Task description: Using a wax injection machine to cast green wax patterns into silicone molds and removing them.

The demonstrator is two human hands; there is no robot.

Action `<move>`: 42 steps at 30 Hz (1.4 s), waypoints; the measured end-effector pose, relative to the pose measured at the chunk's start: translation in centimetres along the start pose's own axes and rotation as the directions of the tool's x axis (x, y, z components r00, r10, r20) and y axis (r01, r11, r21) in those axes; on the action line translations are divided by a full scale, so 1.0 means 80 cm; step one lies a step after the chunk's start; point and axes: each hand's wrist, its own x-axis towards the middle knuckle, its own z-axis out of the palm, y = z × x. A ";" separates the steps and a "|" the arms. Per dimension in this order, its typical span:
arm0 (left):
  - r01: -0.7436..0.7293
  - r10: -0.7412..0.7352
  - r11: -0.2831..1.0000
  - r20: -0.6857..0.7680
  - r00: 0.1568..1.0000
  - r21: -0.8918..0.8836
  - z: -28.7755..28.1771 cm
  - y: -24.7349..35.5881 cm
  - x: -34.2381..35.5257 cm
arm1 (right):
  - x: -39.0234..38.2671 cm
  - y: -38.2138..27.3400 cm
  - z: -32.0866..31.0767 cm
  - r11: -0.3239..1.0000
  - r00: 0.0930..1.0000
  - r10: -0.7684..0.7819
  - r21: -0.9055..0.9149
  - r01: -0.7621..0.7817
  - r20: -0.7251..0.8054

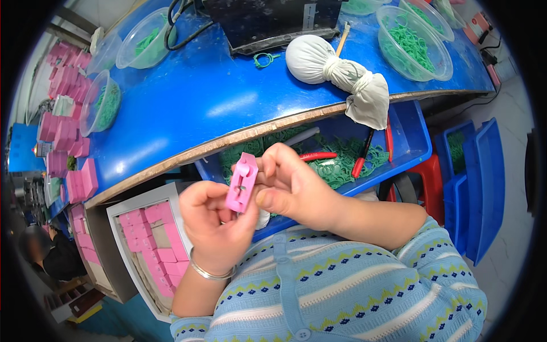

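Observation:
In front of my body I hold a pink rubber mould (242,182), a small block with a slot and hollows on its upper face. My left hand (213,231) has its fingers curled round the left and lower side of the block. At the block's right edge, my right hand (302,191) is closed, fingers bent against it and thumb beside it. Below both hands lies a blue bin (419,139) with many green ring-shaped pieces (345,142). A red-handled tool (319,155) and a red-and-black pen-like tool (359,166) rest on those pieces.
A blue table (194,102) carries a tied white cloth bundle (310,60), a loose green ring (265,60), a black machine (273,25) and plastic bowls (413,48) of green pieces. Pink blocks fill a white-framed tray (151,239) at left. Another person (62,253) sits far left.

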 end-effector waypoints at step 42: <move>-0.234 0.126 0.623 0.199 0.972 0.746 -0.022 0.017 0.026 | 0.003 -0.004 -0.021 0.906 0.968 -0.238 -0.378 0.189 -0.085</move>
